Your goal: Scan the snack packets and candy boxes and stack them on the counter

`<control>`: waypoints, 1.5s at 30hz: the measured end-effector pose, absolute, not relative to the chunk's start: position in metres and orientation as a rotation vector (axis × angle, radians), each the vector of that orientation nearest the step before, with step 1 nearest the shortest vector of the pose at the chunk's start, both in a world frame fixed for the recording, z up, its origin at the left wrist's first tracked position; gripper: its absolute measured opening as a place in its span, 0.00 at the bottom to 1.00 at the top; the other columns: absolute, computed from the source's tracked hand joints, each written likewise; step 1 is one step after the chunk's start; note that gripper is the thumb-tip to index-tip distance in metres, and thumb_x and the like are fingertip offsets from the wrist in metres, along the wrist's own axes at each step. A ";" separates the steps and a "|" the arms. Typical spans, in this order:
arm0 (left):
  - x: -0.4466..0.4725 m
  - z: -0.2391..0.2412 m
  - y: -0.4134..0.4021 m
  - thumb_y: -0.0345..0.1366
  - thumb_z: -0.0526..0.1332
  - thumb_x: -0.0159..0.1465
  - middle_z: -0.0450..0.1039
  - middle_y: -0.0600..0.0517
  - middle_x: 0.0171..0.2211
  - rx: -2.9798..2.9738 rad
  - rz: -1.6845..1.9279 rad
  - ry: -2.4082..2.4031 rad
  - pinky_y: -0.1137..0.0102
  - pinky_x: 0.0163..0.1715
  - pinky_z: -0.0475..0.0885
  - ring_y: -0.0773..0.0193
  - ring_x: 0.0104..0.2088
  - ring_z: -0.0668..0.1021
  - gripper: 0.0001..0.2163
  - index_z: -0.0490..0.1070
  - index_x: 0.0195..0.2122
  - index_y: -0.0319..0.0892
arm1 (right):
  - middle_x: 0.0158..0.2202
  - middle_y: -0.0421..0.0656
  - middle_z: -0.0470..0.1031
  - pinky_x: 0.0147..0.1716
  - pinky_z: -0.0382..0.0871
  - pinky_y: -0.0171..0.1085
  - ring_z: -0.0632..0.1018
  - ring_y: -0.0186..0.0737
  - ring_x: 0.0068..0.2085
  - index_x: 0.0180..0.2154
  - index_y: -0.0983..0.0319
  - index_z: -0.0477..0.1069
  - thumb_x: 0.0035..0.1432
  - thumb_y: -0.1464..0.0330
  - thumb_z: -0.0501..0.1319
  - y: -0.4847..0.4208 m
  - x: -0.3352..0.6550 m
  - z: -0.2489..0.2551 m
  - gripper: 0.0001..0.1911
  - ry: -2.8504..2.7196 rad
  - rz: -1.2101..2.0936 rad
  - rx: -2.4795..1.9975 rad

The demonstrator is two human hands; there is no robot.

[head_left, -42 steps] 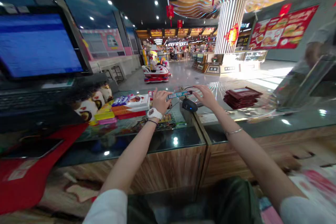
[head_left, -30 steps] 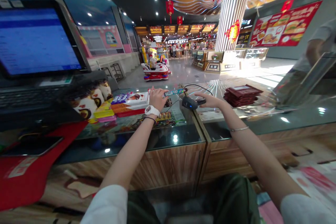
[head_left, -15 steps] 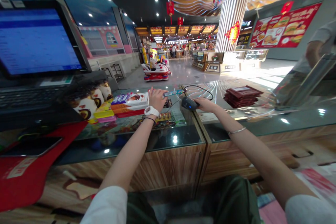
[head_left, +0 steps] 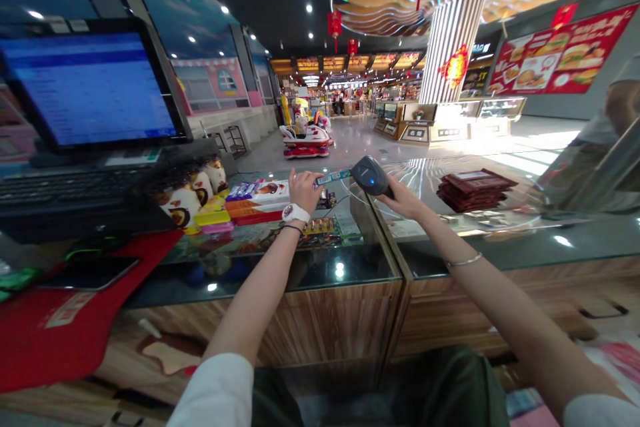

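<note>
My left hand (head_left: 305,191) grips one end of a slim teal packet (head_left: 334,177) above the glass counter, its fingers closed on it. A dark barcode scanner (head_left: 369,175), with a small blue light on top, is in my right hand (head_left: 401,199). The scanner's head is tilted up and covers the packet's right end; I cannot tell whether they touch. Left of my left hand lie an orange-and-white box (head_left: 265,201) and a yellow pack (head_left: 213,211). A stack of dark red packets (head_left: 475,188) lies to the right of the scanner.
At the left stand a monitor (head_left: 110,87) and a keyboard (head_left: 75,180). A phone (head_left: 90,273) rests on a red cloth (head_left: 55,340). Two glass-topped counters meet at a metal-edged seam (head_left: 395,257). Another person (head_left: 585,153) stands blurred across the counter at the right.
My right hand has raised the scanner and turned its head toward the packet's right end. My left hand keeps the packet in nearly the same place. The whole view has shifted slightly.
</note>
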State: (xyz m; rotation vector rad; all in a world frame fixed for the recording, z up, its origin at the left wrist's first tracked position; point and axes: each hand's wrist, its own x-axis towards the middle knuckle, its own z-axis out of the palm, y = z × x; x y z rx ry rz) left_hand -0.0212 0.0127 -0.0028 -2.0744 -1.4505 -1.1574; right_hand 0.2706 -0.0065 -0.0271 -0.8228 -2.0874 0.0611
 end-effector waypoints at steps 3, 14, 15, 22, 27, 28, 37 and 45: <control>-0.021 -0.005 0.014 0.35 0.62 0.63 0.78 0.51 0.39 -2.085 -1.141 -1.445 0.49 0.69 0.49 0.55 0.47 0.78 0.07 0.76 0.42 0.49 | 0.50 0.49 0.78 0.48 0.71 0.48 0.77 0.56 0.51 0.60 0.60 0.63 0.60 0.52 0.61 -0.013 0.264 -0.025 0.32 -2.123 0.130 -0.843; -0.021 -0.009 0.015 0.34 0.62 0.63 0.79 0.52 0.41 -2.112 -1.095 -1.462 0.48 0.69 0.49 0.54 0.48 0.77 0.07 0.76 0.40 0.50 | 0.38 0.49 0.80 0.38 0.67 0.39 0.80 0.54 0.41 0.53 0.61 0.70 0.63 0.52 0.59 -0.033 0.243 -0.014 0.24 -2.389 -0.073 -1.259; -0.021 -0.009 0.015 0.34 0.62 0.63 0.79 0.52 0.41 -2.112 -1.093 -1.464 0.48 0.69 0.49 0.54 0.48 0.77 0.07 0.76 0.41 0.50 | 0.37 0.49 0.80 0.37 0.66 0.39 0.80 0.53 0.41 0.52 0.61 0.70 0.63 0.52 0.59 -0.034 0.243 -0.013 0.23 -2.391 -0.088 -1.262; -0.021 -0.007 0.014 0.33 0.61 0.63 0.79 0.50 0.41 -2.127 -1.058 -1.492 0.46 0.69 0.48 0.52 0.49 0.77 0.07 0.77 0.41 0.49 | 0.37 0.49 0.81 0.34 0.64 0.38 0.81 0.53 0.40 0.50 0.61 0.70 0.63 0.51 0.59 -0.037 0.242 -0.011 0.23 -2.381 -0.150 -1.326; -0.020 -0.008 0.013 0.32 0.63 0.61 0.78 0.48 0.40 -2.118 -1.046 -1.505 0.47 0.68 0.51 0.51 0.49 0.77 0.07 0.77 0.41 0.47 | 0.38 0.50 0.81 0.35 0.65 0.38 0.81 0.55 0.42 0.50 0.62 0.70 0.63 0.53 0.60 -0.038 0.241 -0.009 0.22 -2.381 -0.148 -1.340; -0.020 -0.008 0.014 0.32 0.63 0.61 0.78 0.48 0.40 -2.117 -1.048 -1.500 0.47 0.68 0.51 0.51 0.49 0.77 0.08 0.77 0.41 0.47 | 0.38 0.50 0.81 0.35 0.65 0.38 0.81 0.55 0.42 0.50 0.62 0.70 0.63 0.53 0.60 -0.039 0.241 -0.009 0.22 -2.381 -0.148 -1.339; -0.022 -0.009 0.015 0.33 0.61 0.63 0.78 0.51 0.41 -2.129 -1.085 -1.474 0.46 0.69 0.48 0.53 0.48 0.77 0.07 0.77 0.40 0.49 | 0.39 0.50 0.81 0.36 0.66 0.40 0.81 0.54 0.41 0.50 0.61 0.69 0.64 0.53 0.59 -0.035 0.243 -0.012 0.22 -2.388 -0.156 -1.300; -0.020 -0.007 0.013 0.33 0.62 0.62 0.78 0.51 0.41 -2.128 -1.087 -1.483 0.47 0.69 0.49 0.53 0.48 0.77 0.07 0.76 0.40 0.49 | 0.51 0.51 0.76 0.41 0.68 0.41 0.78 0.53 0.47 0.58 0.61 0.65 0.60 0.59 0.59 -0.036 0.248 -0.013 0.26 -2.416 -0.220 -1.178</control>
